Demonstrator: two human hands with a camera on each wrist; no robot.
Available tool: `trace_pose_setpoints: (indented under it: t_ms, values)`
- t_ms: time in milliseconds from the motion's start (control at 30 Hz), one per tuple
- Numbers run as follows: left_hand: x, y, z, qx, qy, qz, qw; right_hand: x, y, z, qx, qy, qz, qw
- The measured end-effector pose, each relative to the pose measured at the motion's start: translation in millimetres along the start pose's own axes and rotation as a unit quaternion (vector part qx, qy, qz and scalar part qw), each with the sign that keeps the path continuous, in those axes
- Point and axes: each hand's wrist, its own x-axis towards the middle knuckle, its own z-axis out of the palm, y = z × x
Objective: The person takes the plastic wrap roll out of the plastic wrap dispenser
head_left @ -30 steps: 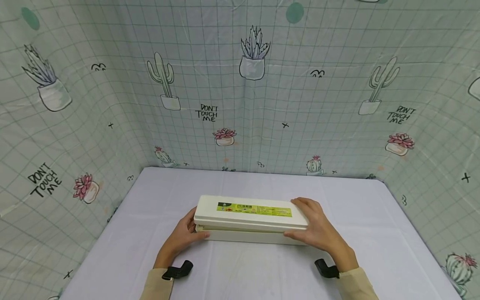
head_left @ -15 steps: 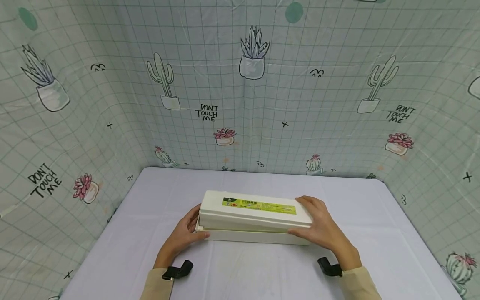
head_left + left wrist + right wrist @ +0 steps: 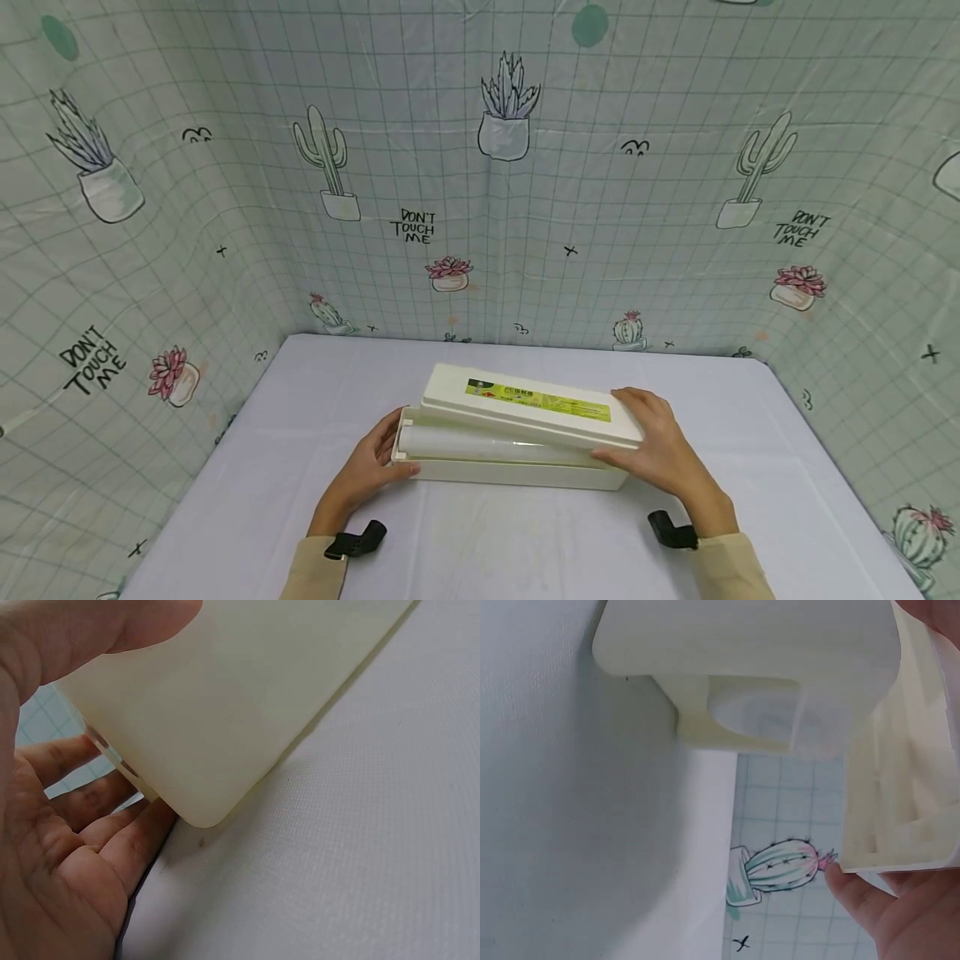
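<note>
A long cream cling film box stands on the table, its lid raised and tilted off the base (image 3: 517,474). My left hand (image 3: 372,458) holds the base's left end, thumb on the front wall and fingers behind, also plain in the left wrist view. With thumb and fingers across its right end, my right hand (image 3: 663,450) grips the lid (image 3: 450,390), which carries a yellow-green label (image 3: 540,401). Between lid and base shows a whitish film roll (image 3: 465,442) lying inside. The right wrist view shows the hollow underside of the lid (image 3: 900,772) beside the base's end (image 3: 742,637).
A white cloth covers the table (image 3: 495,542). Behind and at both sides hangs a gridded curtain (image 3: 540,225) printed with cacti and potted plants. Each wrist wears a black strap mount, the left mount (image 3: 356,540) and the right mount (image 3: 672,531).
The right hand has lifted the lid and moved it right and back, with its left end higher, uncovering the film roll. The left hand and the base have stayed in place.
</note>
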Motion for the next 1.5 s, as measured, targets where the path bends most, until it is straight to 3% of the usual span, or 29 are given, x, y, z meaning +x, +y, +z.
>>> trace_pose_setpoints:
  t_ms: [700,1267,1500]
  values:
    - [-0.3,-2.4,-0.4,-0.003,-0.003,0.001,1.0,-4.8,18,-15,-0.015,0.024,0.026,0.9993]
    - [-0.4,-1.9,-1.1,-0.002,-0.007,0.007,0.9999,-9.4,40,-23,-0.013,0.069,0.018,0.9973]
    - [0.1,-1.8,-0.8,-0.004,-0.008,0.01,0.9999,-11.4,49,-27,-0.015,0.078,0.034,0.9963]
